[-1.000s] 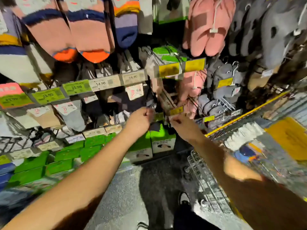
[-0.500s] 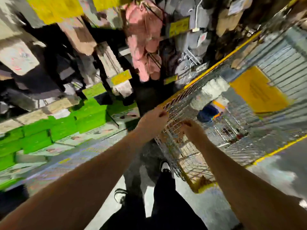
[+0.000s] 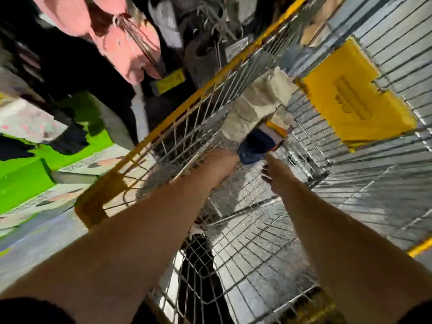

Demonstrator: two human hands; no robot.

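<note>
Hands are hovering low inside a wire cart (image 3: 177,113) with a yellow rim, both forearms crossing over its near end. The left hand (image 3: 222,163) is sitting right at the near edge of a dark blue item (image 3: 256,146) on the cart bottom. It looks to be touching it, but blur is hiding the fingers, so I cannot tell if it is grasping, clenched or released. The right hand (image 3: 277,175) is hanging just beside the same item, on its right and slightly nearer the camera, with a small gap showing between them. Its fingers are bending toward the left hand; I cannot tell the grip here either, and nothing is showing in it. The dark blue item is lying between and just beyond the two hands. A cream bundle (image 3: 254,106) is resting against its far side, leaning on the cart's left wall. A yellow panel (image 3: 350,94) is sitting on the far wire wall, well apart from the hands. Green boxes (image 3: 23,181) and pink slippers (image 3: 121,50) are showing outside the cart on the left, and grey floor (image 3: 245,260) is showing through the mesh.
</note>
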